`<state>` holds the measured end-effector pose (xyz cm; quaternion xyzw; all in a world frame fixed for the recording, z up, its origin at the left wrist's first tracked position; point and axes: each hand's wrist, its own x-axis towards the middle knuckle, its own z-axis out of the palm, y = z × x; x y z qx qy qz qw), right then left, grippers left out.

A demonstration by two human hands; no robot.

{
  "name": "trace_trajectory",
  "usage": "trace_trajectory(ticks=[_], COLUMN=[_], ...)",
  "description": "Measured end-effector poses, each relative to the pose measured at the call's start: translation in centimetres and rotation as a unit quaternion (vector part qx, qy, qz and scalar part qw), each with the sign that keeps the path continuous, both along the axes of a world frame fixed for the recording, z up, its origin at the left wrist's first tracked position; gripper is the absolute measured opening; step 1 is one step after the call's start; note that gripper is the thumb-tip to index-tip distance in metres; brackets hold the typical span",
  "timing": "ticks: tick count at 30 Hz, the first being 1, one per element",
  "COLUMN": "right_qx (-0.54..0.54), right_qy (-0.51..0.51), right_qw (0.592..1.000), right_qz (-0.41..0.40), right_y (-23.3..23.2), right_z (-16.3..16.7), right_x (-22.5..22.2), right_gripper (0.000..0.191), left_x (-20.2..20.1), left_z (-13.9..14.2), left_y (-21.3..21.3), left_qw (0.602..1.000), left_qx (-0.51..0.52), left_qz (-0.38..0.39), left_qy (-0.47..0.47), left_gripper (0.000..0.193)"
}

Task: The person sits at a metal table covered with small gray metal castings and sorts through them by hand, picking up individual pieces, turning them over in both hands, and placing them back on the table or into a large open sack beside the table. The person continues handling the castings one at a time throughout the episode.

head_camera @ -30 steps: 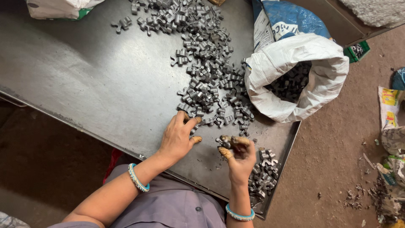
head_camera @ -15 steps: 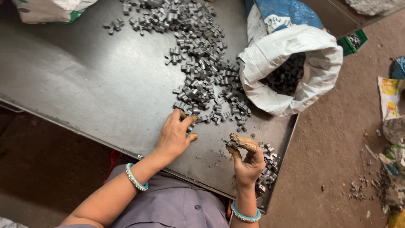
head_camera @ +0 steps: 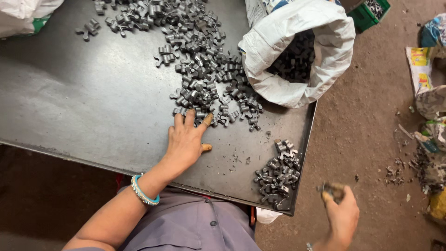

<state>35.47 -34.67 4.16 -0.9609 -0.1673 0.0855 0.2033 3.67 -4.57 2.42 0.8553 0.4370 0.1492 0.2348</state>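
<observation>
Nearest the camera, a person's right hand point(head_camera: 341, 214) hangs off the table's right edge over the dirt floor point(head_camera: 371, 153), fingers closed around a small dark metal piece point(head_camera: 331, 189), blurred. Just left of it, a small heap of grey, cross-shaped metal parts point(head_camera: 278, 174) sits on the near right corner of the dark, smooth steel table point(head_camera: 83, 111). Farther left, the left hand point(head_camera: 187, 139), a beaded turquoise bangle point(head_camera: 144, 191) at the wrist, lies flat on the table, fingers spread, tips touching the near edge of a long scatter of the same parts point(head_camera: 200, 69) running to the far side. At far right, a white woven sack point(head_camera: 297, 56), mouth rolled open, holds more dark parts. Crumpled wrappers point(head_camera: 427, 88) litter the floor at right.
</observation>
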Motion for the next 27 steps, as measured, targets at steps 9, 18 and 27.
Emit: trace_trajectory(ticks=[9, 18, 27], right_qx=[-0.193, 0.205, 0.146], right_qy=[0.049, 0.034, -0.041], right_qw=[0.967, 0.923, 0.902], right_qz=[-0.158, 0.325, 0.403], right_y=[-3.9, 15.9, 22.7], right_z=[-3.2, -0.1, -2.8], right_x=[3.0, -6.9, -12.7], right_gripper=[0.045, 0.049, 0.040], left_x=[0.7, 0.3, -0.4], left_z=[-0.4, -0.5, -0.1], left_y=[2.1, 1.8, 2.0], left_qw=[0.996, 0.997, 0.997], left_qx=[-0.078, -0.075, -0.074], left_qz=[-0.016, -0.002, -0.003], left_qy=[0.047, 0.027, 0.015], left_gripper=[0.074, 0.070, 0.071])
